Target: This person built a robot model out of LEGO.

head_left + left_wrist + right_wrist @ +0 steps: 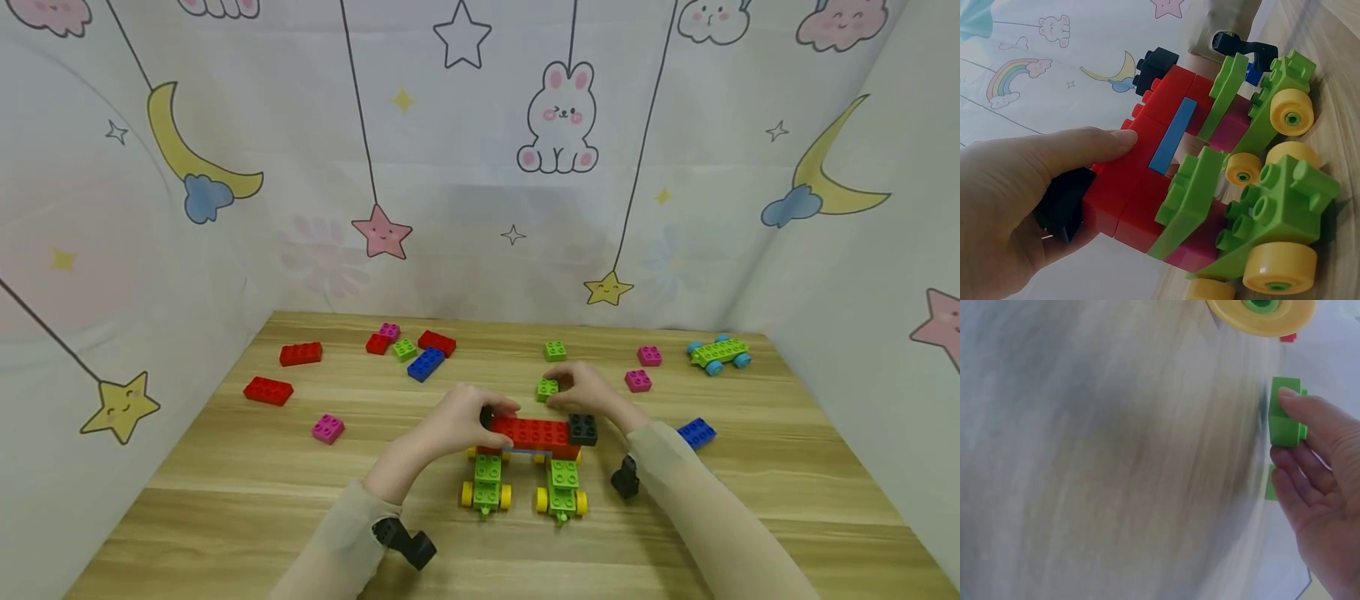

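Observation:
My left hand [467,418] grips the left end of a toy vehicle built from blocks, with its thumb along the red bricks [1141,144]. Black bricks [582,428] sit on top at the ends, and a blue strip [1174,136] runs along the side. Below, two green wheeled bases [487,483] with yellow wheels [1280,267] carry it on the table. Beyond the vehicle, my right hand [588,392] pinches a small green brick [1285,415] between thumb and fingers, close over the table.
Red, pink, green and blue bricks [426,364] lie scattered at the back left. Another green brick [555,351], pink bricks [649,356] and a green base with blue wheels [718,353] stand at the back right. A blue brick [697,433] lies beside the right sleeve.

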`<state>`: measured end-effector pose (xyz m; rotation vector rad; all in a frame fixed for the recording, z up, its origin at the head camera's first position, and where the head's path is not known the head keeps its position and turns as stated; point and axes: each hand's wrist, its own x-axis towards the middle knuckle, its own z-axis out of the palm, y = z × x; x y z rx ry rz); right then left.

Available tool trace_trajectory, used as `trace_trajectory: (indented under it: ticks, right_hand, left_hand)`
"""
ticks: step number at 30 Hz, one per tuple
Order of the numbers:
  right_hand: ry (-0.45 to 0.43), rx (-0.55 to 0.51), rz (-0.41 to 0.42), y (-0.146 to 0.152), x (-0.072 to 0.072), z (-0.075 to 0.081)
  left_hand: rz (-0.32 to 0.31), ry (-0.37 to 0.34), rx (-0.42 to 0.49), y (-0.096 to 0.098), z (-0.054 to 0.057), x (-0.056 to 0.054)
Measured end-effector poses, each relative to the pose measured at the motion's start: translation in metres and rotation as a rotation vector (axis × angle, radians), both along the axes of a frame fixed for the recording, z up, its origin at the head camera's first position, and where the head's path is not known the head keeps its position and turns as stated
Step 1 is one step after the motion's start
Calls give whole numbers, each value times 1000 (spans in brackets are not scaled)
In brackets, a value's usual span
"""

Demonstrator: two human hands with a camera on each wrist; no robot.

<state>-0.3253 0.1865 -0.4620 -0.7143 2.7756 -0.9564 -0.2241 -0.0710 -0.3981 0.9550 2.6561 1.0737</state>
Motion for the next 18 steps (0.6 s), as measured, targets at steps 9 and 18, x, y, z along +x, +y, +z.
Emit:
trace_trajectory:
  ticks: [9, 18]
  right_hand:
    - [-17, -53, -33, 2, 7, 16]
    - [23, -95, -26, 1, 23, 49]
  left_hand:
    - [4, 7, -2, 0, -1, 0]
    - [6, 9, -2, 0, 0, 0]
